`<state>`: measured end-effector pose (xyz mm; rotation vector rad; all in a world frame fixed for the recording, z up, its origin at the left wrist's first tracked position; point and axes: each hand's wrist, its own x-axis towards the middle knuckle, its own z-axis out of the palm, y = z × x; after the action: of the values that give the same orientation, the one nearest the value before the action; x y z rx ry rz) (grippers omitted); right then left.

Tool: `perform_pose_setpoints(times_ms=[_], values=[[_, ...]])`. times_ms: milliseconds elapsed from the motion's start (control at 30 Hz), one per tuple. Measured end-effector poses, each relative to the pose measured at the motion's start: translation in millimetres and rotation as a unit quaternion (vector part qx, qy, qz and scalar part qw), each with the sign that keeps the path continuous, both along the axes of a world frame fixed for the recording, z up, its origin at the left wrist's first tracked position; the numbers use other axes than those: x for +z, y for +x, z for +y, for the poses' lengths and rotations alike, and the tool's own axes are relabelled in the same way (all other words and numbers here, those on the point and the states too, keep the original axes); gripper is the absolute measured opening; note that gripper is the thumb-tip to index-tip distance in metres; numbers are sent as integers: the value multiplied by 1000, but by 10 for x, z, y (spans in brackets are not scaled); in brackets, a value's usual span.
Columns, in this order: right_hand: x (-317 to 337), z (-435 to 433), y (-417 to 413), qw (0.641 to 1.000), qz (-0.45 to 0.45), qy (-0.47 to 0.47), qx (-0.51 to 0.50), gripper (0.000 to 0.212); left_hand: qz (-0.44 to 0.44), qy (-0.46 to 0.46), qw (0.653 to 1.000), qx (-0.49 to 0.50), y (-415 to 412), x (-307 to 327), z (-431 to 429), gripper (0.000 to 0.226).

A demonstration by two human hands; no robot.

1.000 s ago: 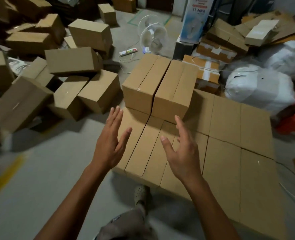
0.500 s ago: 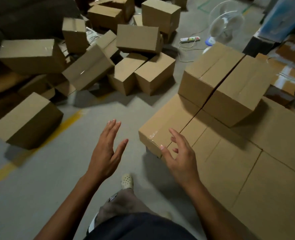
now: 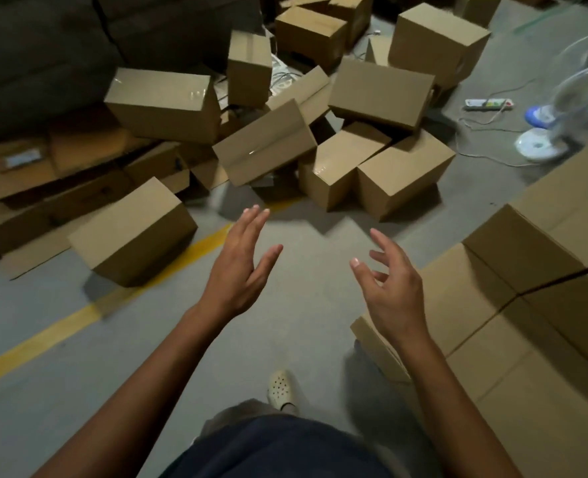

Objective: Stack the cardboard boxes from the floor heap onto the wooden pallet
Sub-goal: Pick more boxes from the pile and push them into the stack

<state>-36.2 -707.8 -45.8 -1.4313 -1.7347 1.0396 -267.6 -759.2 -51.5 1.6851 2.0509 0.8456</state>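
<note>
A heap of brown cardboard boxes (image 3: 268, 146) lies on the grey floor ahead, several tilted against each other. One box (image 3: 130, 232) sits apart at the left by a yellow line. At the right, stacked boxes (image 3: 492, 326) cover the pallet, with a second-layer box (image 3: 547, 236) on top; the pallet itself is hidden. My left hand (image 3: 240, 267) and right hand (image 3: 389, 288) are held out over the bare floor, palms facing each other, fingers relaxed, holding nothing.
A white floor fan (image 3: 561, 112) and a power strip (image 3: 489, 104) with cables lie at the upper right. Flattened cardboard (image 3: 44, 181) is spread at the left under a dark sofa (image 3: 61, 46). My shoe (image 3: 280, 389) is on the floor below my hands.
The view has swung left from the pallet stack toward the floor heap. Both hands have left the stacked boxes and now hang over bare floor, still holding nothing.
</note>
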Motion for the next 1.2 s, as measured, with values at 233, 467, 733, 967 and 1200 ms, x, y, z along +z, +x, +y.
perform_pose_setpoints(times_ms=[233, 467, 733, 967, 1200], values=[[-18, 942, -856, 1000, -2, -16, 18, 53, 2, -8, 1000, 12, -822, -6, 876, 66], [-240, 2315, -1464, 998, 2, -30, 48, 55, -10, -36, 998, 41, -1473, -341, 2151, 62], [-431, 4208, -2003, 994, 20, -100, 47, 52, -49, -82, 992, 81, -1985, -527, 3890, 58], [-687, 5595, -2288, 983, 22, -184, -12, 47, -67, -113, 985, 111, -2453, -663, 5353, 52], [-1204, 6764, -2679, 959, 31, -265, -97, 42, -69, -140, 986, 62, -2983, -913, 6818, 45]])
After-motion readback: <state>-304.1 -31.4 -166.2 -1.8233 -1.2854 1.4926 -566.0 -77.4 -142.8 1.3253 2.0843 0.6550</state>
